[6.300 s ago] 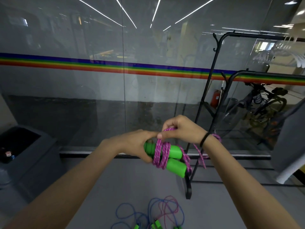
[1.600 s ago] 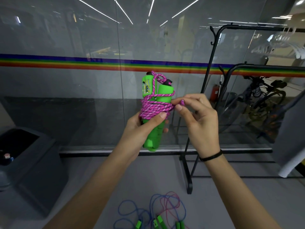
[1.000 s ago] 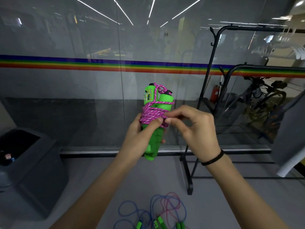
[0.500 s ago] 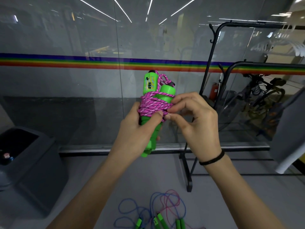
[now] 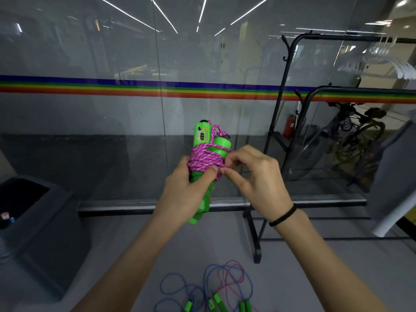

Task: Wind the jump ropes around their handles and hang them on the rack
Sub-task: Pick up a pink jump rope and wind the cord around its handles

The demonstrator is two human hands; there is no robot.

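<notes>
Two green handles (image 5: 202, 140) stand upright side by side, bound together by pink rope (image 5: 203, 159) wound around their middle. My left hand (image 5: 183, 194) grips the handles below the winding, thumb pressed on the rope. My right hand (image 5: 254, 174) pinches the rope's loose end at the right side of the winding. A black rack (image 5: 290, 91) with hooks stands to the right. On the floor lie more jump ropes (image 5: 216, 291), blue and pink, with green handles, loose and tangled.
A glass wall (image 5: 112, 109) with a rainbow stripe runs straight ahead. A dark bin (image 5: 42, 224) sits at the left. White hangers (image 5: 382, 64) hang on the rack's top bar. A grey garment (image 5: 396, 176) hangs at the far right. A bicycle stands behind the glass.
The rope went from partly wound with handles lying sideways to fully wound with handles upright. In the last second my right hand keeps working the loose end at the winding.
</notes>
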